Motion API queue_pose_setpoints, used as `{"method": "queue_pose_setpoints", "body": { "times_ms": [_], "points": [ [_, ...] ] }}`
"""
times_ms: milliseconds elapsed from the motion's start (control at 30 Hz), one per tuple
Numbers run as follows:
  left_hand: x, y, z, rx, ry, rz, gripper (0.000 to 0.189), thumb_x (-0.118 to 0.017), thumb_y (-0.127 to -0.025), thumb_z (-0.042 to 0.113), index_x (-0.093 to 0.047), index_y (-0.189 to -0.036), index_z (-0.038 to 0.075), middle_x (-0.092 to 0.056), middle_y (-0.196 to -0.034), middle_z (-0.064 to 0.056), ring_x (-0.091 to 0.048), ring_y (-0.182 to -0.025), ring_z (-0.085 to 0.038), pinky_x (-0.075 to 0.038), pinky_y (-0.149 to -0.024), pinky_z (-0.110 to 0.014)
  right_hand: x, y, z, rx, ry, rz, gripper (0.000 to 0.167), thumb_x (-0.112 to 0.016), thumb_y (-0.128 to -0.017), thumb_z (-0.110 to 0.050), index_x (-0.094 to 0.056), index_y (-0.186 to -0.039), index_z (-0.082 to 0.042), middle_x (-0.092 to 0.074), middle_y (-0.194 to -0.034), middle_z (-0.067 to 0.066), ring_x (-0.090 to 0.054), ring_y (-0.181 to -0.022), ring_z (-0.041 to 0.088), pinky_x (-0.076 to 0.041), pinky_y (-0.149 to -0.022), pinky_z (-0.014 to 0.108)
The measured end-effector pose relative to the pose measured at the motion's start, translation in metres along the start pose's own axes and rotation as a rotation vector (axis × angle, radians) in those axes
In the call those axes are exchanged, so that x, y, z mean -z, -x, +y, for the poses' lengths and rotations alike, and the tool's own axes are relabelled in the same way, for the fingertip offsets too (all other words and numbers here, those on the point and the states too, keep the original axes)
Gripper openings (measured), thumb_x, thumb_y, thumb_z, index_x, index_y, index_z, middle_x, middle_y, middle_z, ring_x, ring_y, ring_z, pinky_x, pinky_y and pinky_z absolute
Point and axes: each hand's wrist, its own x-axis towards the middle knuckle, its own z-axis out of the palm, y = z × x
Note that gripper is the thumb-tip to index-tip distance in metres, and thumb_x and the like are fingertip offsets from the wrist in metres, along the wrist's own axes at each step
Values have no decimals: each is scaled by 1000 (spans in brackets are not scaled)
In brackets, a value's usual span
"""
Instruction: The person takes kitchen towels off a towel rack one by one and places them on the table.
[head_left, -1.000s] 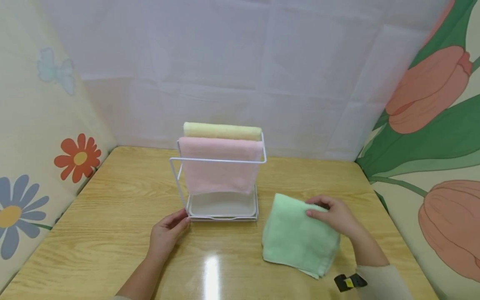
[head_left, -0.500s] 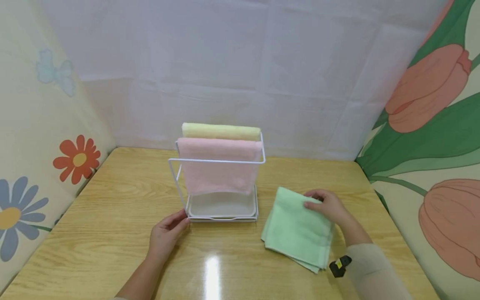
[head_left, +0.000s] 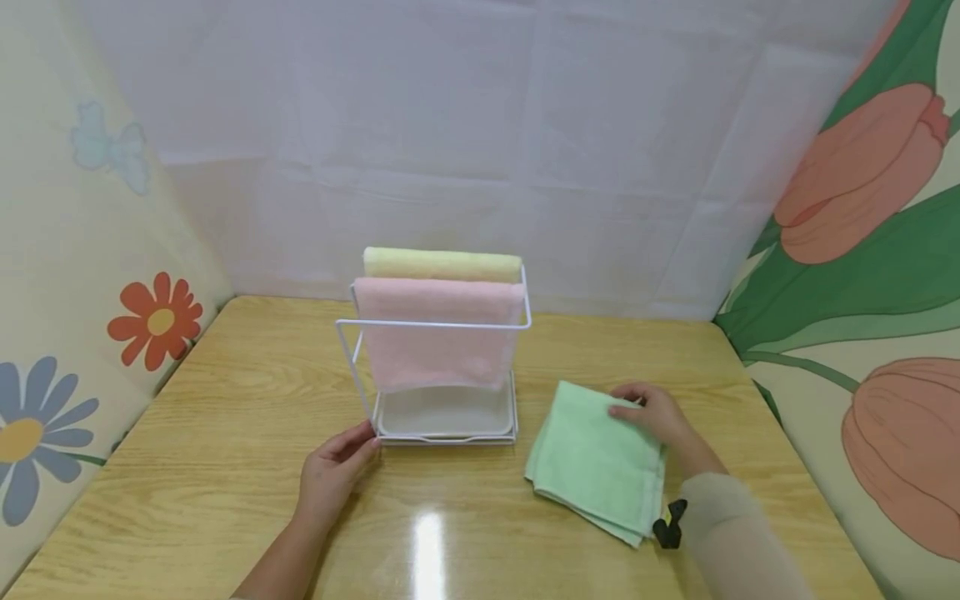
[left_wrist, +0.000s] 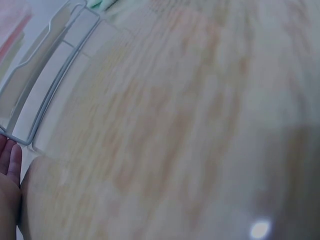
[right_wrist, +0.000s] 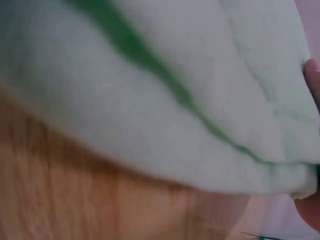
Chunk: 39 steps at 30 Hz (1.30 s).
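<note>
A white wire towel rack (head_left: pixel 427 323) stands mid-table. At its lower front left corner, my left hand (head_left: pixel 328 479) pinches the wire between thumb and fingers. In the left wrist view, the fingers (left_wrist: pixel 14 162) meet the rack's corner at the left edge. My right hand (head_left: pixel 658 419) grips a folded green towel (head_left: pixel 600 467) by its upper right edge, thumb on top and fingers behind. The towel's folded layers (right_wrist: pixel 165 130) fill much of the right wrist view. A pink towel (head_left: pixel 438 358) hangs over the rack's middle bar, with a yellow towel (head_left: pixel 442 265) behind it.
A shallow white tray (head_left: pixel 442 408) sits in the rack's base. The wooden table (head_left: pixel 225 417) ends at a white cloth backdrop (head_left: pixel 420 125), with flower-printed panels (head_left: pixel 892 292) on both sides. The front bar of the rack holds no towel.
The right hand has shifted slightly up and left with the green towel, which now looks squarer, and its forearm has swung left. The left hand stays at the rack's corner.
</note>
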Motion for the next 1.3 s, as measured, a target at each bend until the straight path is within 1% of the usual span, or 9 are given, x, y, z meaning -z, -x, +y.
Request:
{"method": "queue_pose_setpoints", "body": {
  "times_ms": [267, 433, 567, 700, 900, 1000, 1067, 1133, 1300],
  "points": [
    [0, 0, 0, -1, -12, 1, 26, -72, -83, -7, -69, -109, -8, -73, -88, 19, -68, -83, 4, -59, -73, -12, -6, -2, 11, -28, 8, 6, 36, -75, -88, -28, -69, -115, -5, -68, -114, 14, -58, -98, 24, -48, -81, 30],
    [0, 0, 1, 11, -16, 6, 26, -72, -84, -6, -69, -110, -8, -73, -88, 19, -68, -82, 4, -59, -72, -12, -7, 4, 11, -19, 3, 14, 38, -73, -89, -27, -67, -118, -4, -67, -120, 18, -59, -109, 32, -51, -95, 45],
    [0, 0, 1, 6, -16, 7, 26, -72, -84, -7, -69, -110, -9, -73, -88, 19, -68, -82, 4, -59, -72, -11, -5, 14, 3, -10, -26, 24, 42, -71, -91, -25, -63, -125, -2, -59, -134, 22, -50, -128, 42, -41, -111, 59],
    [0, 0, 1, 5, -13, 6, 25, -72, -84, -7, -70, -109, -7, -73, -88, 19, -68, -83, 4, -59, -73, -11, -7, 27, -10, -8, -43, 50, 42, -67, -94, -24, -60, -128, -1, -48, -145, 23, -38, -139, 44, -31, -118, 61],
    [-1, -1, 0, 7, -22, 13, 23, -72, -84, -6, -73, -106, 0, -73, -88, 20, -68, -84, 5, -59, -73, -11, -24, 48, -28, 13, 9, 73, 42, -63, -96, -25, -58, -131, -2, -36, -152, 28, -24, -145, 46, -21, -121, 63],
    [-1, 0, 1, 0, -22, 11, 23, -71, -84, -6, -73, -106, -1, -73, -88, 19, -68, -83, 5, -58, -73, -11, -37, 61, -37, 26, 93, 55, 46, -62, -97, -30, -56, -135, -4, -31, -154, 30, -16, -146, 50, -15, -120, 68],
    [-2, 0, 1, -3, -18, 9, 24, -71, -84, -6, -71, -108, -5, -73, -88, 19, -68, -83, 5, -58, -72, -10, -45, 69, -44, 18, 155, 42, 50, -59, -98, -34, -54, -137, -5, -27, -154, 32, -11, -146, 53, -13, -118, 72],
    [-2, 0, 1, -2, -13, 10, 25, -72, -84, -6, -70, -109, -7, -73, -87, 19, -68, -83, 5, -58, -72, -10, -55, 76, -51, -13, 195, 40, 52, -56, -99, -36, -51, -140, -5, -25, -154, 33, -8, -145, 55, -10, -116, 75],
    [-1, 0, 0, 2, -5, 14, 23, -72, -84, -7, -73, -106, -2, -74, -87, 19, -68, -82, 5, -59, -72, -11, -75, 86, -59, -128, 232, 48, 61, -50, -100, -43, -41, -147, -5, -18, -156, 34, -2, -145, 56, -4, -113, 79]
  ]
}}
